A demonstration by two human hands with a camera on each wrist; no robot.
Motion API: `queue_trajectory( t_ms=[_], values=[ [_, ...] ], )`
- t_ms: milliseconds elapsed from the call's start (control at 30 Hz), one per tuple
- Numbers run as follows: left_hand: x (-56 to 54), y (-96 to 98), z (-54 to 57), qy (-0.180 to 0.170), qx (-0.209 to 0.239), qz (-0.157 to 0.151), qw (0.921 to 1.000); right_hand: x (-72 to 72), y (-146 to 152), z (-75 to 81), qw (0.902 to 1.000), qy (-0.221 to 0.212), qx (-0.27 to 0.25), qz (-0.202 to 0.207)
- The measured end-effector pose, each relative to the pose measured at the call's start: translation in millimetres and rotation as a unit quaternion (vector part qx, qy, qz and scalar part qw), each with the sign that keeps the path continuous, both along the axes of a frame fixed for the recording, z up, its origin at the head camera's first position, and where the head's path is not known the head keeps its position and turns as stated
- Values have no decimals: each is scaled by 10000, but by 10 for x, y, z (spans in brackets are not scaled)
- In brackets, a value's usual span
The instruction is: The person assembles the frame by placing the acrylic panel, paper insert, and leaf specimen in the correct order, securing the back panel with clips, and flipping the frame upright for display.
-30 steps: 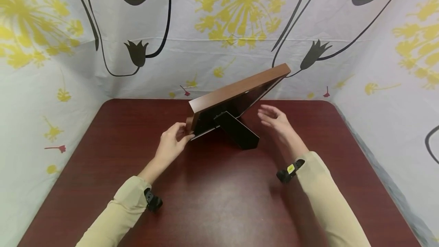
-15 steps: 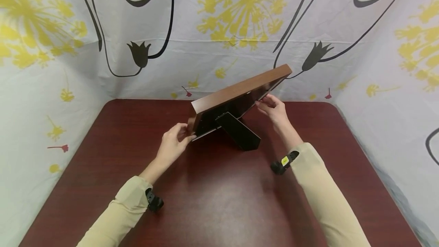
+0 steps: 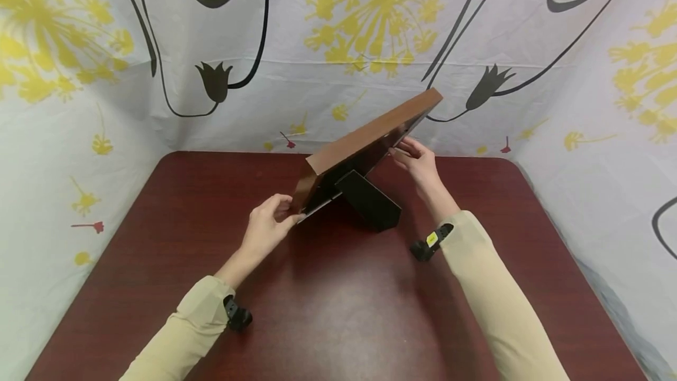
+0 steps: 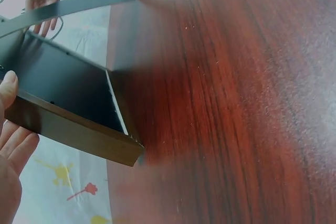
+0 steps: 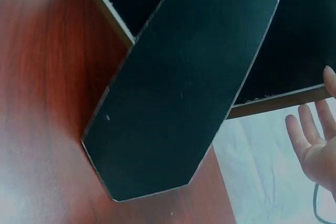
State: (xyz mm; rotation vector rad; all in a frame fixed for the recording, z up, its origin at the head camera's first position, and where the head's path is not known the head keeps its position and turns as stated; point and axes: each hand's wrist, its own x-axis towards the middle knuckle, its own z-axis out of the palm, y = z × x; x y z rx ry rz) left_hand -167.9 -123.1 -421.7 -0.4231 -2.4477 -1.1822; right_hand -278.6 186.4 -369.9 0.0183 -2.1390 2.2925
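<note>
A picture frame (image 3: pixel 374 135) with a thick brown wooden edge leans over the far middle of the table, its black back facing me. From that back a black easel stand (image 3: pixel 370 200) juts out and down toward the tabletop. My left hand (image 3: pixel 267 225) grips the frame's lower left corner area, thumb on the back side and fingers around the wooden side, as the left wrist view also shows. On the opposite side, my right hand (image 3: pixel 419 164) holds the frame's edge, thumb on the back. In the right wrist view the stand (image 5: pixel 178 93) covers much of the frame's back.
The dark red wooden table (image 3: pixel 349 322) has its far edge against a white backdrop (image 3: pixel 158 104) printed with yellow and grey flowers. Backdrop sheets also rise on both sides. A small black camera (image 3: pixel 238 314) sits at each wrist.
My right hand has reached up and taken hold of the frame's right edge. The frame has turned a little, its left end coming nearer and rightward, while my left hand keeps its grip.
</note>
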Motion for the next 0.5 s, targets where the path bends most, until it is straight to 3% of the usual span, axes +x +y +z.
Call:
queue_trajectory(
  t_ms=[167, 367, 433, 500],
  values=[
    [49, 42, -24, 413, -123, -143, 9990, -77, -140, 144, 9994, -305, 140, 47],
    [137, 166, -10, 657, -212, -282, 9972, -57, -267, 370, 9985, -423, 161, 307],
    [162, 215, -3, 835, -257, -342, 9956, -148, -261, 321, 9982, -391, 286, 353],
    [183, 272, -2, 1068, -330, -418, 9928, -588, -125, -78, 9984, -74, 464, 329]
  ],
)
